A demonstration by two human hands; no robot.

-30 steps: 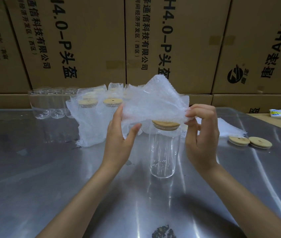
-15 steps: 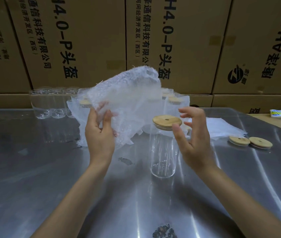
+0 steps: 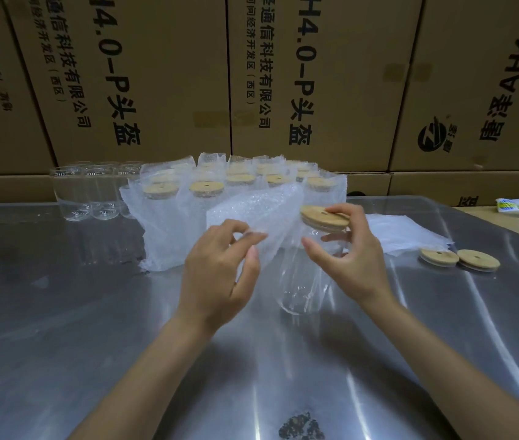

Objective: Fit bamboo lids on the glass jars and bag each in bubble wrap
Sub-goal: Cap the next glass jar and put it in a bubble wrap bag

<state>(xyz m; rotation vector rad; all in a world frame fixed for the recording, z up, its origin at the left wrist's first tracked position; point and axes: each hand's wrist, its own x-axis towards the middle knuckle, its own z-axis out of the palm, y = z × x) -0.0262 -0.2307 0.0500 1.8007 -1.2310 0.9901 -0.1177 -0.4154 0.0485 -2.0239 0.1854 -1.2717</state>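
Jar (image 3: 302,281) in right grip (image 3: 343,249); left grip (image 3: 220,268) pinches bubble wrap (image 3: 251,211) beside.

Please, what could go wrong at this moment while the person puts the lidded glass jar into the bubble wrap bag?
1. The glass jar stands on smooth metal table; the right hand holds it only near the bamboo lid, so it may tip or slide.
2. The left hand pinches just an edge of the bubble wrap bag; this grip may slip.
3. The bag could catch the lid and lift it.
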